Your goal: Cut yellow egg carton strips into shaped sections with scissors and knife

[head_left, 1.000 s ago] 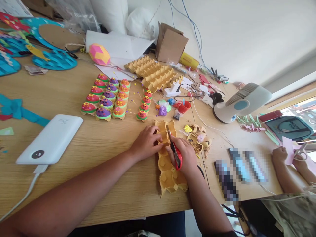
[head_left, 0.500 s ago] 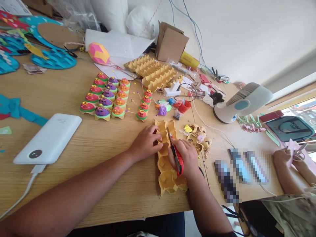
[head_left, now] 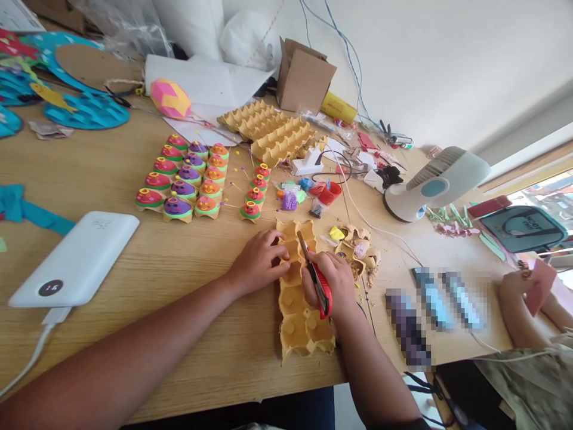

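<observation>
A yellow egg-carton strip (head_left: 293, 298) lies lengthwise on the wooden table in front of me. My left hand (head_left: 257, 260) rests at its left edge, the fingers curled over the rim and into a cup. My right hand (head_left: 331, 283) is wrapped round a red utility knife (head_left: 323, 292), whose blade reaches over the middle of the strip, pointing away from me. Torn carton scraps and crumbs (head_left: 358, 254) lie just right of the strip. Beyond it stand rows of painted carton cups with faces (head_left: 182, 190).
A white power bank (head_left: 76, 257) is at the left. Uncut egg trays (head_left: 273, 131), a cardboard box (head_left: 304, 77) and a fan (head_left: 436, 182) stand at the back. At the right, another person's hands (head_left: 514, 289) hold pink paper.
The view has shifted slightly, so the table items appear a little further left. The other person's pink paper has changed position, and the scissors there no longer show. My hands keep nearly the same pose.
</observation>
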`<state>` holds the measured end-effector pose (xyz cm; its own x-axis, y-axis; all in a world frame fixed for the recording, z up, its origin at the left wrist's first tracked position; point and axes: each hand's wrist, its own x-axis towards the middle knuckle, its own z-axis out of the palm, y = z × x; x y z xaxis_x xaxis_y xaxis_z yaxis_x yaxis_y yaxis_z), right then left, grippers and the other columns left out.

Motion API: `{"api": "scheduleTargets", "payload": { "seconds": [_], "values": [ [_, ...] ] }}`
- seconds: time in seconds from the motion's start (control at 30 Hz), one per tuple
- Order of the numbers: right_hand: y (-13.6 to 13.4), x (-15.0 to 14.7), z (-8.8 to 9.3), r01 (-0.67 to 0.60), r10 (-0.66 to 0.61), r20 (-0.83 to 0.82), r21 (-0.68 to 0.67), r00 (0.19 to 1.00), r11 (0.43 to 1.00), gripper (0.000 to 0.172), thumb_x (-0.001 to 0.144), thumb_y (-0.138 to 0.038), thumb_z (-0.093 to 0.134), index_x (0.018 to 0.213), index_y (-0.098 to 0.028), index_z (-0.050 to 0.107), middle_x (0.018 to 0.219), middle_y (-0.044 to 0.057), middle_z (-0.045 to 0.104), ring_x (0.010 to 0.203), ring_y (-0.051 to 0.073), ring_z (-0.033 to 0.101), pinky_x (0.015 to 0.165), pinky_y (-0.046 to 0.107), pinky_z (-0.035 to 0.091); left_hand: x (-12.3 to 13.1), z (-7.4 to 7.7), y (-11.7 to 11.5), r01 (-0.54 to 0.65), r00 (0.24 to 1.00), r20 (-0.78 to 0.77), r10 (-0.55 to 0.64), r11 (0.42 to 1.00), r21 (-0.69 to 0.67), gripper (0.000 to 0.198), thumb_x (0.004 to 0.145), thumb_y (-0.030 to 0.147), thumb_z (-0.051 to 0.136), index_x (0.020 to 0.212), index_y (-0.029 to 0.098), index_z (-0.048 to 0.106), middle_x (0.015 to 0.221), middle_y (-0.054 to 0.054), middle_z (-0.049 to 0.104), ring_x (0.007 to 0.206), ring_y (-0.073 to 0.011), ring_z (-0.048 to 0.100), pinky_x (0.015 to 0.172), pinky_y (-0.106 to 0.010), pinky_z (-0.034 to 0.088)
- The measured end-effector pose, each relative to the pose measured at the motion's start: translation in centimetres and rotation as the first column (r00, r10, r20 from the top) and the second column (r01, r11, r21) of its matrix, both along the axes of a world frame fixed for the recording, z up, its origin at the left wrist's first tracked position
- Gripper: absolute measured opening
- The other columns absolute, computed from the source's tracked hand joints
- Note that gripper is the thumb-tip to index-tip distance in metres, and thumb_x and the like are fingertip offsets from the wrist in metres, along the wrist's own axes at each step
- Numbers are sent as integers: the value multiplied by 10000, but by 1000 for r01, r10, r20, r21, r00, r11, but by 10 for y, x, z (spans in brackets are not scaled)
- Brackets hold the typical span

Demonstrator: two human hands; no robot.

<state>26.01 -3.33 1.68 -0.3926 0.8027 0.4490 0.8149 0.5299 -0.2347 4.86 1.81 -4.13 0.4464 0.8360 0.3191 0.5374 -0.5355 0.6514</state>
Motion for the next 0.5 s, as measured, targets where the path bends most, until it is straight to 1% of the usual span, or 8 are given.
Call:
{"api": "scheduleTargets", "payload": {
  "seconds": [0.07, 0.13, 0.23, 0.33, 0.4, 0.5],
  "values": [
    [0, 1, -2, 7, -7, -24, 6, 1000, 1000, 149, 961, -293, 580, 1096, -235, 598, 844, 50, 711, 764, 231, 665, 731, 359, 512, 0, -1, 0, 1, 1000, 2, -1, 1000, -6, 109, 898, 325, 690, 895, 236, 754, 1334, -95, 599, 1274, -336, 581, 1092, -534, 493],
    [0, 1, -3, 5, -5, -24, -23, 1000, 1000, 178, 972, -296, 581, 1137, -230, 595, 907, 67, 729, 826, 243, 684, 769, 367, 523, 0, -1, 0, -3, 1000, -1, 3, 1000, -11, 108, 898, 329, 693, 894, 239, 753, 1333, -93, 602, 1270, -333, 582, 1088, -530, 497],
    [-1, -4, 3, 24, -24, 1, -85, 1000, 996, 205, 994, -317, 592, 1180, -232, 586, 979, 82, 748, 904, 263, 697, 811, 378, 527, -1, -1, 0, -3, 1000, -7, 3, 1000, -23, 101, 892, 335, 711, 893, 241, 747, 1331, -92, 602, 1270, -333, 581, 1093, -533, 491],
    [0, -9, 17, 55, -49, 52, -122, 997, 991, 151, 1008, -334, 589, 1120, -231, 591, 913, 69, 739, 844, 261, 686, 759, 368, 509, -2, 0, -1, 6, 1000, -6, -6, 1000, -31, 99, 886, 339, 728, 896, 241, 741, 1342, -92, 595, 1281, -337, 571, 1108, -541, 480],
    [4, -10, 25, 44, -32, 95, -131, 995, 990, 123, 1005, -348, 590, 1045, -232, 592, 845, 57, 717, 787, 256, 670, 707, 359, 487, -2, 0, -1, 10, 1000, 4, -10, 1000, -27, 93, 887, 333, 727, 899, 241, 739, 1347, -92, 592, 1290, -335, 565, 1119, -539, 476],
    [13, -8, 27, 17, -9, 68, -109, 998, 994, 108, 984, -346, 595, 986, -238, 587, 802, 45, 708, 738, 241, 665, 675, 343, 472, -3, -1, -2, 4, 999, 32, -3, 1000, -23, 83, 892, 321, 718, 906, 242, 738, 1345, -94, 595, 1303, -330, 555, 1129, -529, 479]
  ]
}}
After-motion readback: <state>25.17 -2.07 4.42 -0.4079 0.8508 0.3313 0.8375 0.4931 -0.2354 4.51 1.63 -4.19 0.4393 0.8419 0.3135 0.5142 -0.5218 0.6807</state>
